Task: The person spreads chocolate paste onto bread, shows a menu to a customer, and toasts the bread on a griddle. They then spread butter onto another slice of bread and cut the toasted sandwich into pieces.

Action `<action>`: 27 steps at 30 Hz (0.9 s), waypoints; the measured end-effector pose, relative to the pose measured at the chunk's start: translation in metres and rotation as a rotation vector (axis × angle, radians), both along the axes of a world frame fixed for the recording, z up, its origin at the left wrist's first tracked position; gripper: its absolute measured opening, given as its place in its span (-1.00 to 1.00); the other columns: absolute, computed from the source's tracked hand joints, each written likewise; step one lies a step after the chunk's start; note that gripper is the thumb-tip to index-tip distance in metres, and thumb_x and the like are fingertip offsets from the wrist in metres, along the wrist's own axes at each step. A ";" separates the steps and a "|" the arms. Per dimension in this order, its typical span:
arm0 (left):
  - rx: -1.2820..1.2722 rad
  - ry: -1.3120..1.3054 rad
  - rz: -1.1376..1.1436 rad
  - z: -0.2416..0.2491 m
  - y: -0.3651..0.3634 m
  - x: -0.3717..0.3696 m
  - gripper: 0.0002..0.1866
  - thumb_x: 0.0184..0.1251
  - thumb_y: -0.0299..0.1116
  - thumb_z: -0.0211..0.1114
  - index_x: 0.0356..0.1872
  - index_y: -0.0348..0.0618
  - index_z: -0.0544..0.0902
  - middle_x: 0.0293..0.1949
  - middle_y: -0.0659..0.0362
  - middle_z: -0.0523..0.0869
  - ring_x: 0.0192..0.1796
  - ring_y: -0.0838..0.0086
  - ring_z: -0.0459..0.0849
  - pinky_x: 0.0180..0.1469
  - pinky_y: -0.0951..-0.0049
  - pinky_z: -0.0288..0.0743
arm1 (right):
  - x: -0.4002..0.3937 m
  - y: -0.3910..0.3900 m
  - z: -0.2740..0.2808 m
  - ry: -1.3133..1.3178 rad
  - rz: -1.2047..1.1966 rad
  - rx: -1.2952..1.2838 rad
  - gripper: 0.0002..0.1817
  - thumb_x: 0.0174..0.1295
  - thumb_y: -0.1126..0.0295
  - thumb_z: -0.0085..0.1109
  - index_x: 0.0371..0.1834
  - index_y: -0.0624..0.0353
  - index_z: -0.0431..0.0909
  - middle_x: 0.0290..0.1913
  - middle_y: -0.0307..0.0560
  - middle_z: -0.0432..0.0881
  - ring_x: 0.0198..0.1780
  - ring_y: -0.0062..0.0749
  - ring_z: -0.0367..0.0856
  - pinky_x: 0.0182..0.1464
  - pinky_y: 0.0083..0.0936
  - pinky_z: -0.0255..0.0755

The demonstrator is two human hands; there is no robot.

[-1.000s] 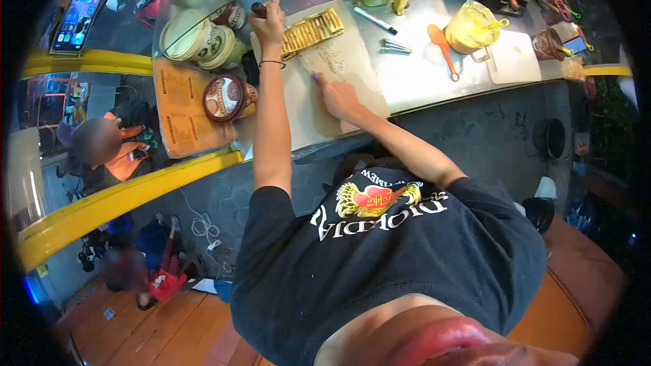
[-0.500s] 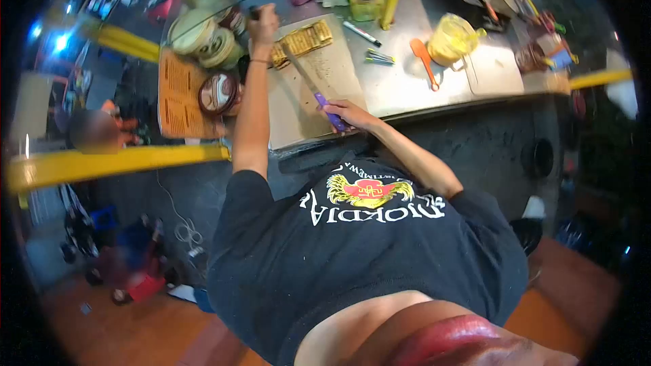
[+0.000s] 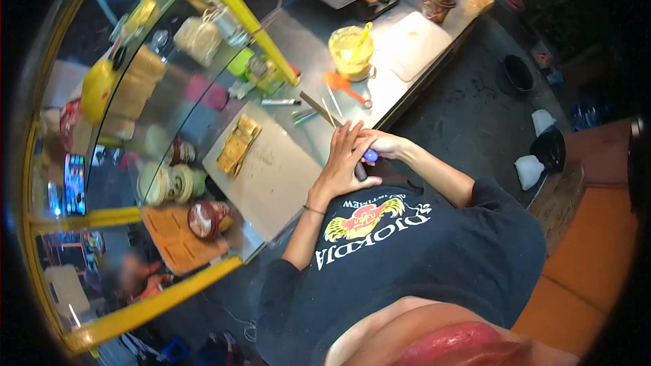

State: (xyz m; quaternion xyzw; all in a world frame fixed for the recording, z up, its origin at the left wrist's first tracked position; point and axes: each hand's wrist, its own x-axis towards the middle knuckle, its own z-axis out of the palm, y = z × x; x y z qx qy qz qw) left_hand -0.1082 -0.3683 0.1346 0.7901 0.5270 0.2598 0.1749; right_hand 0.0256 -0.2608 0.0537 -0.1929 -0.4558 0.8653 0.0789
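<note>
Looking down in the head view: both hands meet at the near edge of the steel counter [image 3: 308,47], close to the chest. Right hand [image 3: 383,144] is closed around the purple handle of a knife [image 3: 330,120]; handle end shows at the fingers, blade runs up-left over the counter edge. Left hand [image 3: 342,161] lies over the right hand and the knife, fingers straight and together, pointing up toward the blade; not curled around anything, cannot tell whether it touches the blade itself.

Cutting board [image 3: 271,176] sits just left of the hands, a row of cut toast pieces [image 3: 237,144] on its far-left part, well apart from the knife. Beyond the blade tip: a marker [image 3: 279,102], an orange spatula [image 3: 344,85], a yellow pitcher [image 3: 351,51] with a utensil standing in it, then a white board [image 3: 415,44]. Left of the cutting board, behind the curved glass: spread tubs [image 3: 169,183] and an orange menu sheet [image 3: 178,244].
</note>
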 end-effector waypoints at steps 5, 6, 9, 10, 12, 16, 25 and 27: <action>-0.210 -0.208 0.152 -0.023 0.025 0.003 -0.20 0.07 -0.10 0.48 0.35 -0.09 0.37 0.40 -0.14 0.24 0.49 0.02 0.11 0.47 0.04 -0.01 | -0.030 0.078 -0.092 -0.131 0.042 0.773 -0.50 0.29 0.00 0.15 -0.10 0.32 0.61 -0.27 0.01 0.70 -0.34 -0.36 0.62 -0.32 -0.40 0.49; -0.250 -0.402 0.192 -0.026 0.039 0.004 -0.40 0.19 -0.21 0.42 0.26 -0.14 0.49 0.30 -0.13 0.45 0.42 0.11 0.33 0.43 0.13 0.16 | -0.037 0.088 -0.098 -0.227 0.086 0.839 -0.48 0.25 -0.04 0.19 -0.14 0.31 0.62 -0.26 0.03 0.71 -0.29 -0.33 0.63 -0.27 -0.37 0.48; -0.397 -0.871 0.138 -0.013 0.090 0.031 -0.71 0.53 -0.31 0.05 -0.05 -0.35 0.62 -0.28 0.06 0.73 -0.22 0.40 0.70 -0.06 0.43 0.57 | -0.035 0.114 -0.092 -0.108 0.117 0.779 -0.62 0.30 0.18 0.14 -0.11 0.35 0.60 -0.31 -0.04 0.70 -0.28 -0.28 0.64 -0.25 -0.35 0.50; -0.463 -1.038 0.069 -0.013 0.111 0.043 -0.64 0.57 -0.26 0.00 -0.06 -0.39 0.62 -0.31 0.05 0.72 -0.27 0.41 0.70 -0.12 0.44 0.58 | -0.021 0.134 -0.094 0.004 0.209 0.830 -0.65 0.29 0.23 0.13 -0.10 0.35 0.60 -0.31 0.00 0.71 -0.27 -0.27 0.66 -0.22 -0.35 0.51; -0.486 -1.105 -0.034 -0.018 0.164 0.069 -0.54 0.60 -0.16 -0.10 -0.07 -0.42 0.61 -0.33 0.00 0.71 -0.31 0.41 0.68 -0.18 0.46 0.56 | 0.018 0.197 -0.035 -0.149 0.513 1.004 -0.73 0.23 0.36 0.09 -0.14 0.28 0.67 -0.28 0.04 0.74 -0.29 -0.22 0.68 -0.18 -0.36 0.53; -0.457 -1.333 0.333 -0.062 0.300 0.114 -0.50 0.60 -0.08 -0.11 0.22 -0.34 0.43 -0.12 -0.02 0.68 -0.23 0.42 0.67 -0.10 0.44 0.57 | 0.096 0.397 -0.025 -0.036 -0.341 1.168 -0.74 0.26 0.32 0.10 -0.16 0.23 0.69 -0.28 -0.02 0.73 -0.30 -0.42 0.67 -0.17 -0.39 0.54; -0.386 -1.840 0.337 -0.153 0.462 0.005 -0.31 0.29 0.31 0.12 0.13 -0.10 0.42 -0.36 0.24 0.60 -0.50 0.50 0.44 -0.43 0.47 0.36 | 0.085 0.580 0.047 -0.244 -0.511 0.476 -0.24 0.16 0.11 0.38 0.29 0.30 0.23 -0.54 -0.09 0.59 -0.78 -0.57 0.40 -0.73 -0.50 0.42; -0.418 -1.679 0.368 -0.158 0.460 -0.010 -0.22 0.27 0.35 0.11 0.26 -0.09 0.37 -0.33 0.22 0.56 -0.51 0.50 0.42 -0.46 0.48 0.35 | 0.071 0.590 0.036 -0.230 -0.449 0.389 -0.22 0.15 0.14 0.39 0.32 0.28 0.21 -0.52 -0.08 0.61 -0.79 -0.54 0.41 -0.75 -0.49 0.43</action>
